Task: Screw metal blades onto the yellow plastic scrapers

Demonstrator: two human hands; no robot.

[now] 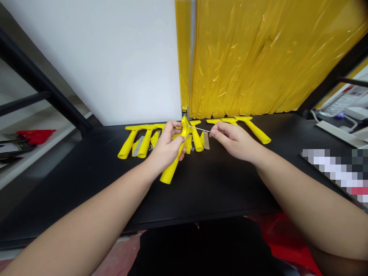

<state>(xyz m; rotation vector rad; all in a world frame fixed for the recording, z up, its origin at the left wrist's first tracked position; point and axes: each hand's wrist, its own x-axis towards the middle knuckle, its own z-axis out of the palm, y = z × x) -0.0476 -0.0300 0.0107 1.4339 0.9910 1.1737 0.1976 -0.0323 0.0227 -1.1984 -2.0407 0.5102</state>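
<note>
My left hand [169, 147] is wrapped round a yellow plastic scraper handle [171, 171], its hollow end slanting down toward me. In my right hand [227, 138] is a thin metal-shafted screwdriver [199, 128]; its grip is hidden by the fingers. The shaft's tip meets the head of the yellow handle. Behind my hands lie more yellow scraper handles, one [128, 145] at the left and another [258, 131] at the right. Among them are flat metal blades [138, 146] and yellow plates [188, 144], with small bits of hardware beside them.
A black tabletop [230, 184] spans the view. At its back stand a white panel [120, 57] and a yellow film-wrapped panel [244, 57]. Black frame bars [54, 99] rise at the left, beside a shelf with a red item [36, 136]. White objects [345, 111] lie at the right.
</note>
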